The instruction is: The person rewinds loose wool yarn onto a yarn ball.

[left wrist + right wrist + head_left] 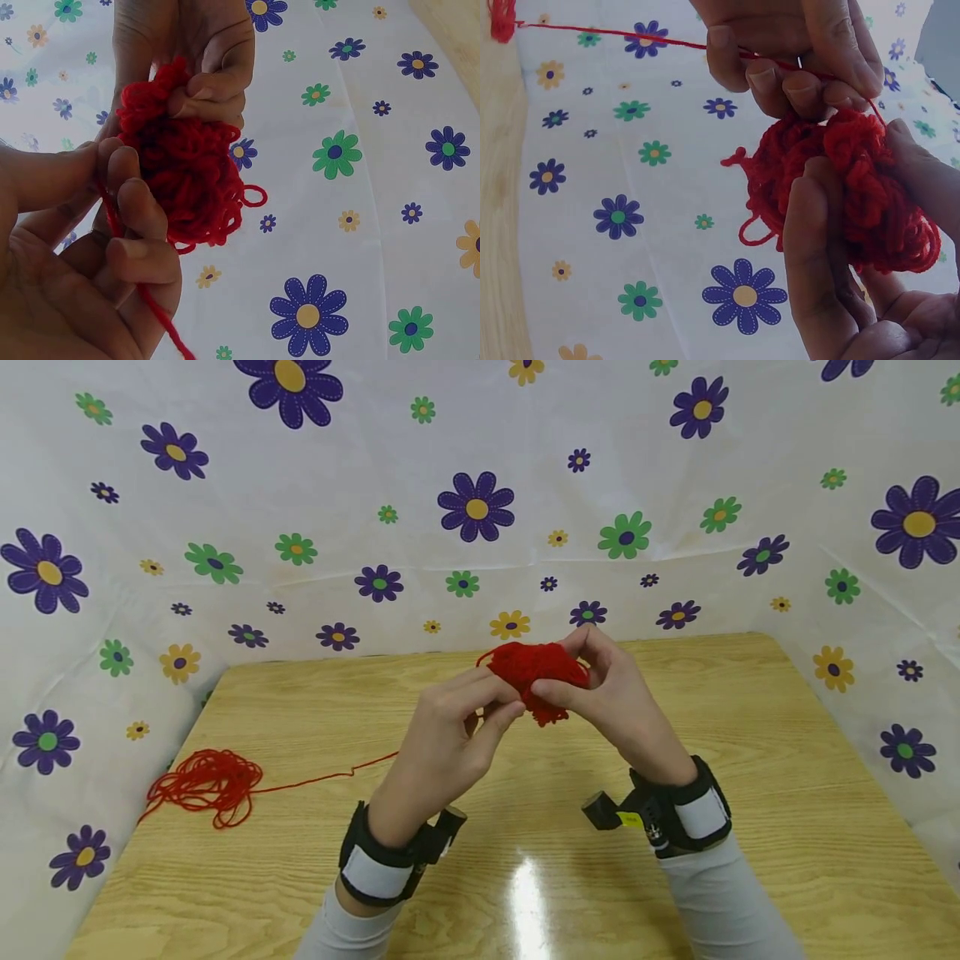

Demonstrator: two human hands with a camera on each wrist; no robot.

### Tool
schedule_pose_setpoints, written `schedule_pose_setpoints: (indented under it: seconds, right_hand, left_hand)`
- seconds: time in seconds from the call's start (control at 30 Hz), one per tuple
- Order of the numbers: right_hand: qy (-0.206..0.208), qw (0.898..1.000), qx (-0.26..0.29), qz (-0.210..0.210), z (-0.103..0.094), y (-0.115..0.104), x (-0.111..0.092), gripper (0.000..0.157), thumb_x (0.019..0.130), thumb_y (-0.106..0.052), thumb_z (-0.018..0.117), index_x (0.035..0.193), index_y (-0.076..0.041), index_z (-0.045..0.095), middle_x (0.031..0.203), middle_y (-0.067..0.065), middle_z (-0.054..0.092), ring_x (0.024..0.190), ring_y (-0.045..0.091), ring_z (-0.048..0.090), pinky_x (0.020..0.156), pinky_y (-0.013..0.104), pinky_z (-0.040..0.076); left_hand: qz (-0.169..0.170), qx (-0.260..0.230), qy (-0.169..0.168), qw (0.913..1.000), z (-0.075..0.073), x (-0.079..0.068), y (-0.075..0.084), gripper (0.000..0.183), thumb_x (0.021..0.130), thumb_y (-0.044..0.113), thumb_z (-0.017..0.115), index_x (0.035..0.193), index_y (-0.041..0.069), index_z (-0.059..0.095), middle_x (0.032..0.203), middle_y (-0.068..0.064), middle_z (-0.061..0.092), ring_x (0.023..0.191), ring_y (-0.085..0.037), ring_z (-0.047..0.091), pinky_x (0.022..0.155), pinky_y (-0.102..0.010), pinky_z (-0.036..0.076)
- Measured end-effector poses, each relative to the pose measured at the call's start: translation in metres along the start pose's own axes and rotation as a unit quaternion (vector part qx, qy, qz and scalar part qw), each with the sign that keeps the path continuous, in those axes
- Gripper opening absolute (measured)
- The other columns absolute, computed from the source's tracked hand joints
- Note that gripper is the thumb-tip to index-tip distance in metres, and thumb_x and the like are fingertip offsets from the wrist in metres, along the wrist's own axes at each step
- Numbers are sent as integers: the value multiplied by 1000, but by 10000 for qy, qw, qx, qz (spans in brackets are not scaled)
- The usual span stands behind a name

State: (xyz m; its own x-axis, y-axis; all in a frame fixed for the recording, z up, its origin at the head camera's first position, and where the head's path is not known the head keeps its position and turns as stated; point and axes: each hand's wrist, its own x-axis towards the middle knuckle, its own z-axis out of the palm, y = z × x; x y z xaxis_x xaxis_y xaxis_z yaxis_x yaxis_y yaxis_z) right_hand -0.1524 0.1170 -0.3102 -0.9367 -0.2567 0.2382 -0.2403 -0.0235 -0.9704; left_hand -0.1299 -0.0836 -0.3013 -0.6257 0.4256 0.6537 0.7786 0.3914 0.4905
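A looped bundle of red yarn (531, 662) is held above the table, with small loops sticking out at its edges. My right hand (618, 702) grips it between thumb and fingers. Close against its left side, my left hand (450, 735) pinches a red yarn strand (154, 307) between thumb and forefinger. The strand crosses the left fingers and, in the right wrist view, runs taut to the bundle (885, 202). Part of the bundle is hidden behind the fingers.
A loose heap of red yarn (206, 781) lies at the left edge of the wooden table (712, 727), joined by the strand to my left hand. A white flowered cloth (360, 468) encloses the back and sides.
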Motion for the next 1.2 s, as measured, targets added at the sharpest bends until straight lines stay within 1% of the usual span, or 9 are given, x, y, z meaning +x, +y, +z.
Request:
schedule_pose_setpoints:
  seconds: [0.2,0.37,0.47,0.57,0.77,0.9,0.97,1.07,1.2]
  right_hand:
    - [243,9996,153,-14,1,-1,0,33,90,-10,69,115,-4,48,118,14,54,97,29,64,78,38,55]
    - [324,9969,637,-326,1,-2,0,36,90,-3,65,120,-7,46,122,15,52,106,32,60,85,40,52]
    - [199,9934,1021,-493,-1,-2,0,42,92,-1,60,130,-10,45,130,15,50,114,33,55,89,40,50]
    - [50,9914,1222,-470,-4,-2,0,49,94,-3,57,140,-10,44,135,15,48,119,33,51,92,38,48]
    - [-164,9876,1551,-195,-7,-5,-3,45,95,-8,53,140,-6,48,135,15,51,118,32,50,94,38,46]
    - [-313,9879,1515,-141,-8,-5,-4,44,95,-9,52,138,-2,49,132,14,54,117,33,51,96,38,46]
    - [-411,9885,1443,-159,-9,-4,-4,41,95,-9,54,135,-5,53,131,13,55,116,33,51,95,39,46]
    - [-601,9896,1281,-261,-10,-4,-5,37,95,-10,59,132,-14,59,130,12,56,115,33,51,93,40,47]
    - [-943,9896,1005,-423,-10,-4,-7,35,94,-14,64,128,-22,63,127,11,58,111,32,54,88,41,50]
  left_hand:
    - [111,210,-145,9996,5,0,3,4,90,8,69,88,6,71,84,1,62,66,-10,46,55,-21,40]
    - [162,340,-248,9990,9,-1,5,3,90,7,69,87,7,70,83,2,62,69,-8,47,58,-19,43]
    - [198,357,-263,9988,11,-1,4,5,89,5,69,86,8,70,81,3,59,67,-6,46,56,-19,41]
    - [214,372,-286,9987,11,-1,2,6,89,4,69,85,9,70,79,4,59,65,-6,46,55,-19,40]
    - [101,239,-359,9990,6,-1,-6,8,89,4,69,83,10,71,78,6,58,63,-6,44,52,-21,38]
    - [-30,155,-390,9991,1,0,-11,8,88,3,70,83,10,71,79,6,60,62,-6,45,49,-22,38]
    - [-96,141,-386,9991,-2,-1,-13,8,87,3,70,84,10,72,81,5,62,61,-6,45,48,-22,38]
    - [-175,86,-374,9991,-5,-1,-16,6,87,3,71,89,9,73,85,4,65,61,-7,44,48,-23,38]
    - [-251,-3,-341,9991,-9,-1,-18,16,86,2,71,102,7,74,90,1,68,61,-9,44,48,-25,38]
